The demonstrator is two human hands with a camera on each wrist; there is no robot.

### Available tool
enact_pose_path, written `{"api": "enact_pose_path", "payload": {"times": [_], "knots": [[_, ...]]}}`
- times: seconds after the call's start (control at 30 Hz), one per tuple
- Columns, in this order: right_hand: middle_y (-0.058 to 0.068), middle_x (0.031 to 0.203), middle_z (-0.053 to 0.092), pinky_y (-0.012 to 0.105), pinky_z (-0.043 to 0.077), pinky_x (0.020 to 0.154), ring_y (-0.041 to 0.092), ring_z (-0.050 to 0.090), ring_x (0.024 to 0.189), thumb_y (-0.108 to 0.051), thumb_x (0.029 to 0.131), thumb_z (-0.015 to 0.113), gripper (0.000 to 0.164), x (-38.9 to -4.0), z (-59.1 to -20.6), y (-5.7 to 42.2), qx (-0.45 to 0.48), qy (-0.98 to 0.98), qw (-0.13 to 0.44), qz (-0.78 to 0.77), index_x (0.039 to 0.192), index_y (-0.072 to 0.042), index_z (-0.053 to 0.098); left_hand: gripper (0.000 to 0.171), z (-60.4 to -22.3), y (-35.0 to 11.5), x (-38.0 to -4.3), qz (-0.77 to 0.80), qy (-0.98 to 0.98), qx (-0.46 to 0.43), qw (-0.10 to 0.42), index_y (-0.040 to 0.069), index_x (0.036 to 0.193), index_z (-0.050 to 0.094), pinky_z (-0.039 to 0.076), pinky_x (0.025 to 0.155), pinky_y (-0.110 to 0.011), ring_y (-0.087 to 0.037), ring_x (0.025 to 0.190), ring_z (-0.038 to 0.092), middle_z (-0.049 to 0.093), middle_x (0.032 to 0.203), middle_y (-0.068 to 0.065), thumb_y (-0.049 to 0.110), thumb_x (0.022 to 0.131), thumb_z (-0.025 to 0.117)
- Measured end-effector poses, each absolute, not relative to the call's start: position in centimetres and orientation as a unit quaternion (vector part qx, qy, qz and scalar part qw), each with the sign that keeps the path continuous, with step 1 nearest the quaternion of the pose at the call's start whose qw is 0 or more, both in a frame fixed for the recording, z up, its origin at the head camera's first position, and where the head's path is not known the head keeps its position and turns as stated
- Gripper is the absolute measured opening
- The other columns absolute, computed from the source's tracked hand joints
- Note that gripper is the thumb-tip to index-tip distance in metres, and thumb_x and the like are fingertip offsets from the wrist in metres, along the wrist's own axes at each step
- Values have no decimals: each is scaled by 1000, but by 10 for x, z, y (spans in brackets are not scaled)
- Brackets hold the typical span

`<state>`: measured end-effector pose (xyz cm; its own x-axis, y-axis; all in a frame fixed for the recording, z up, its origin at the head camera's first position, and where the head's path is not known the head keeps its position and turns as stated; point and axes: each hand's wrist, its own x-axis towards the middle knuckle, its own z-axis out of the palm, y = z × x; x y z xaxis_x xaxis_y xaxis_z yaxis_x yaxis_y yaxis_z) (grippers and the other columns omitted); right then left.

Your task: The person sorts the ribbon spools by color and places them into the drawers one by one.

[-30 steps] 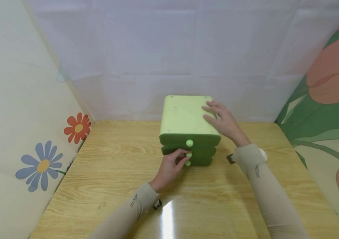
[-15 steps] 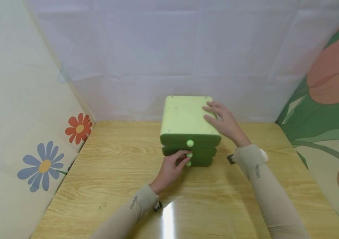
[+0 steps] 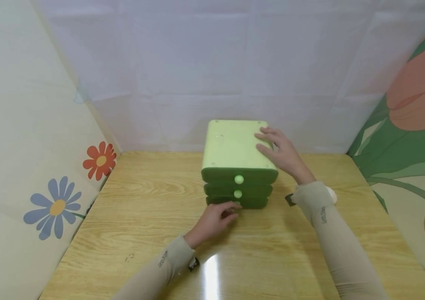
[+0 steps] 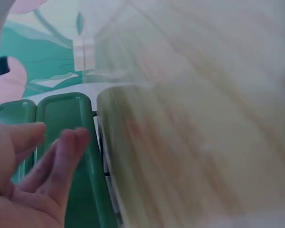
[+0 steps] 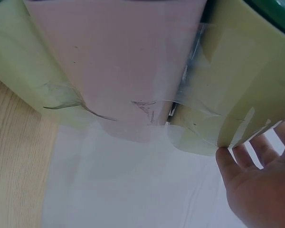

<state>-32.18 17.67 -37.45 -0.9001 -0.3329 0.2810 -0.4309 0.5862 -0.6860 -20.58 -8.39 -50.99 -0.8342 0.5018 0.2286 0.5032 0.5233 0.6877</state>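
Observation:
A small drawer cabinet (image 3: 234, 143) with a pale green top and dark green drawer fronts stands on the table. Round light green knobs sit on its top drawer (image 3: 239, 179) and middle drawer (image 3: 237, 193). My left hand (image 3: 212, 221) is at the lowest drawer, where its fingers mostly cover the bottom knob. In the left wrist view, thumb and fingers (image 4: 73, 142) stand apart before the green fronts. My right hand (image 3: 283, 154) rests on the cabinet's top right edge. The right wrist view shows its fingertips touching the green casing (image 5: 256, 76), beside a pink side section (image 5: 118, 57).
The wood-grain table (image 3: 152, 196) reaches back to a white sheet (image 3: 182, 62). Flower-printed panels flank it left and right. A small white round object (image 3: 331, 194) lies partly behind the right sleeve. Clear tape crosses the cabinet's side.
My left hand has let go of the middle knob and moved down to the bottom one, so the middle knob now shows fully. The right hand stays on the cabinet, which has not moved.

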Motion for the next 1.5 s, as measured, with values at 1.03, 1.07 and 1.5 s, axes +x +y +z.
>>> {"api": "enact_pose_path", "payload": {"times": [1.03,1.07,1.5], "knots": [[-1,168,35,65,20,127,26,22,158,-45,104,60,51,-323,-373,177,211,-885,55,411,148,-19,57,6,-516,-68,-214,-403,-885,-215,92,10,96,80,63,81,-26,-16,89,77,81,97,-4,10,91,80],[0,168,35,65,20,127,26,22,158,-45,104,60,52,-323,-373,177,212,-885,55,411,148,-19,57,6,-516,-68,-214,-401,-885,-217,92,10,96,80,63,81,-26,-15,89,77,81,97,-3,10,91,80],[0,168,35,64,21,127,27,22,158,-46,104,60,52,-323,-373,178,213,-885,52,411,148,-19,57,7,-514,-68,-209,-374,-896,-224,82,12,99,80,63,83,-24,-14,90,77,81,99,-1,13,92,79]]}}
